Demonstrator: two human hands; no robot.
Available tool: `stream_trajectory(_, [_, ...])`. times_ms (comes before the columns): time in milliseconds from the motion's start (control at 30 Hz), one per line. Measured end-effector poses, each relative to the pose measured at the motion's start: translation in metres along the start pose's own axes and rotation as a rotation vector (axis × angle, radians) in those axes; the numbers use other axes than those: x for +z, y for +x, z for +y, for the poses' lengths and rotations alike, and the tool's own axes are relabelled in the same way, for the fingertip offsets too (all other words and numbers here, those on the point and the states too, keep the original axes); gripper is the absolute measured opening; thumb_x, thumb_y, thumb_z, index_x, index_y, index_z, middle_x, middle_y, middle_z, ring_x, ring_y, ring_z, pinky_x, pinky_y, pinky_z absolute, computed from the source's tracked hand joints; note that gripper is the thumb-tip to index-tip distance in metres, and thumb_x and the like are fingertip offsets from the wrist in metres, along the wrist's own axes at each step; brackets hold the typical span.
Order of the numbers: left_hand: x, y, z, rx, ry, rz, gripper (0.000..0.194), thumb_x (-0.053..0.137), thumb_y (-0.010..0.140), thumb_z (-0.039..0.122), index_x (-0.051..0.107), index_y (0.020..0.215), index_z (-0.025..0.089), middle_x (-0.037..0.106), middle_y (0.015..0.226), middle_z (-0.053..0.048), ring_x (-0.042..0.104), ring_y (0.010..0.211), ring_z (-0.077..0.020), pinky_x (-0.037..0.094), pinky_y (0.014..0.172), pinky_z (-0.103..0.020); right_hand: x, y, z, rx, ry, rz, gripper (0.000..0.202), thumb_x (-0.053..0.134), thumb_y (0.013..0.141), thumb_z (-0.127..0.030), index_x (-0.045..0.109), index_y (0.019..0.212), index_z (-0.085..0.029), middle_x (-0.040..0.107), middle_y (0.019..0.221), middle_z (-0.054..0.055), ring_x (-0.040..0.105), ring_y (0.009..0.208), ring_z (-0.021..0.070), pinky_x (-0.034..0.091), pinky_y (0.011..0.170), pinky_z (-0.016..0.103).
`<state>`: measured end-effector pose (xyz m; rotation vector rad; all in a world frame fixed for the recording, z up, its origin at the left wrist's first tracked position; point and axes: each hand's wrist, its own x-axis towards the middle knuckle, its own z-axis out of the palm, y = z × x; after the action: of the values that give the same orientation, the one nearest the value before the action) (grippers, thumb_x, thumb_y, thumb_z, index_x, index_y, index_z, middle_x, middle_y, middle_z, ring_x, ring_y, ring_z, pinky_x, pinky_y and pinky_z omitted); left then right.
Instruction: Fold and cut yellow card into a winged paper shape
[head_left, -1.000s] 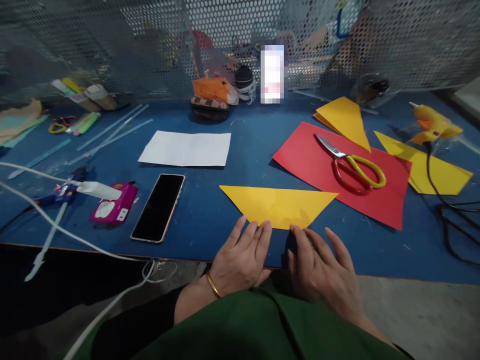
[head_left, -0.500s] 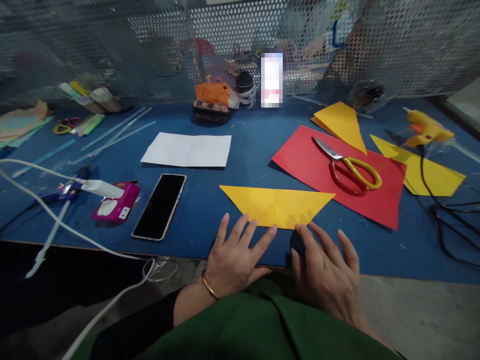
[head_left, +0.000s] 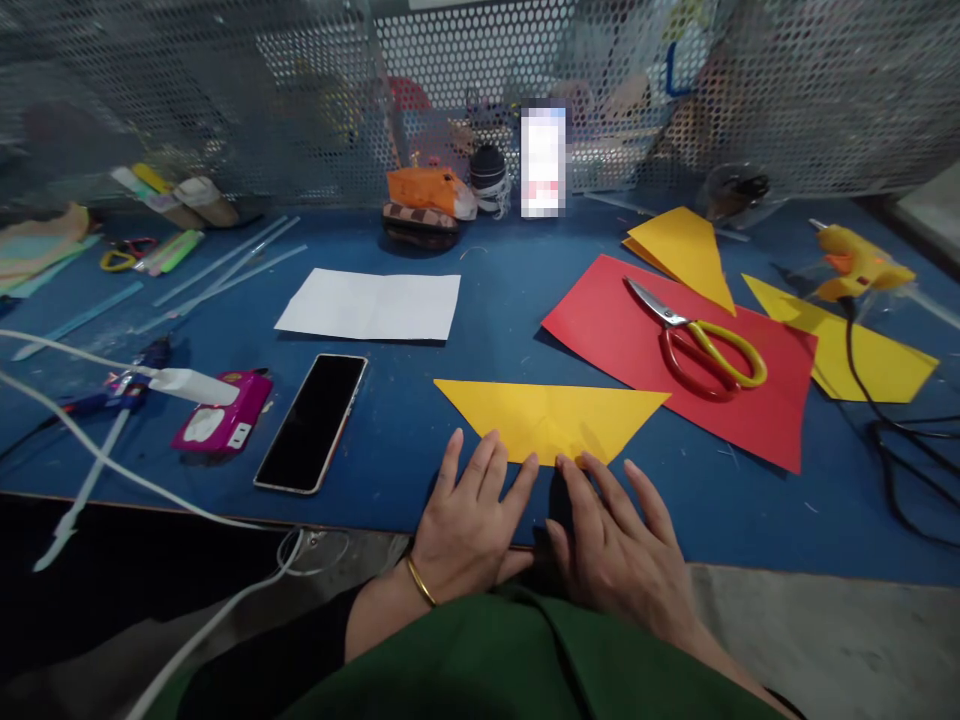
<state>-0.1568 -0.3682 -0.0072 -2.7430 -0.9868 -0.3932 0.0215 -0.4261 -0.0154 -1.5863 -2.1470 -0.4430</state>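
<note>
A yellow paper trapezoid (head_left: 551, 415) lies flat near the table's front edge, its long side away from me. My left hand (head_left: 469, 515) rests with fingers apart, the tips at the paper's lower left edge. Beside it my right hand (head_left: 622, 540), also spread, has its index and middle fingertips at the lower edge near the middle. Neither hand grips anything. Behind the right end of the trapezoid, scissors (head_left: 679, 320) with red and yellow handles lie on a red sheet (head_left: 600, 320). A white folded paper (head_left: 371, 305) lies to the left, beyond a black phone (head_left: 311, 425).
On the blue table (head_left: 495, 300), a purple power socket (head_left: 240, 400) and white cable stand left. Yellow papers (head_left: 679, 250) and a yellow glue gun (head_left: 862, 262) with a black cord lie right. An orange pouch (head_left: 427, 190) and lit phone (head_left: 544, 160) stand before a perforated metal screen.
My right hand has slid left along the paper's lower edge, closer to my left hand. The whole view has shifted slightly.
</note>
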Motion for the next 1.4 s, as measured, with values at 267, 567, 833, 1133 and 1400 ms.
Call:
stream_trajectory(267, [-0.005,-0.001,0.0,-0.011,-0.002,0.026,0.077,0.043,0.093,0.07,0.066,0.127,0.006,0.068,0.128,-0.019,0.052,0.132,-0.034,-0.003,0.125,-0.053,-0.008,-0.01,0.006,0.056,-0.078,-0.058,0.044,0.047,0.101,-0.026,0.053,0.132,0.004,0.07,0.125,0.02,0.065,0.116,0.0311,0.033,0.113,0.05])
stream_trajectory(567, [-0.002,-0.008,0.003,0.043,-0.013,-0.015,0.077,0.044,0.096,0.062,0.053,0.14,-0.001,0.044,0.155,-0.016,0.038,0.143,-0.035,0.003,0.125,-0.052,-0.007,-0.014,0.005,0.126,-0.06,0.003,0.039,0.053,0.099,-0.025,0.057,0.128,0.001,0.072,0.121,0.018,0.067,0.113,0.0304,0.035,0.112,0.051])
stream_trajectory(833, [0.006,-0.005,0.004,0.109,-0.093,-0.021,0.062,0.052,0.093,0.049,0.055,0.141,0.009,0.053,0.148,-0.016,0.047,0.136,-0.0333,0.009,0.123,-0.05,-0.001,-0.008,-0.003,0.058,0.092,0.035,0.041,0.048,0.098,-0.024,0.054,0.132,-0.003,0.072,0.125,0.014,0.058,0.126,0.0324,0.031,0.114,0.049])
stream_trajectory(1133, [0.013,-0.009,0.001,0.103,-0.082,0.036,0.06,0.037,0.097,0.038,0.049,0.145,0.004,0.054,0.148,-0.013,0.04,0.141,-0.0283,0.006,0.125,-0.049,0.012,-0.009,-0.005,0.021,0.137,0.01,0.044,0.045,0.1,-0.026,0.05,0.136,-0.001,0.069,0.13,0.016,0.059,0.125,0.0295,0.03,0.114,0.047])
stream_trajectory(1400, [0.008,-0.008,-0.002,0.094,-0.075,-0.021,0.072,0.046,0.095,0.06,0.053,0.141,0.005,0.057,0.145,-0.013,0.046,0.135,-0.0317,-0.002,0.125,-0.05,0.006,-0.015,0.003,0.065,0.055,0.021,0.043,0.045,0.102,-0.027,0.051,0.136,-0.002,0.07,0.127,0.016,0.062,0.12,0.029,0.031,0.114,0.048])
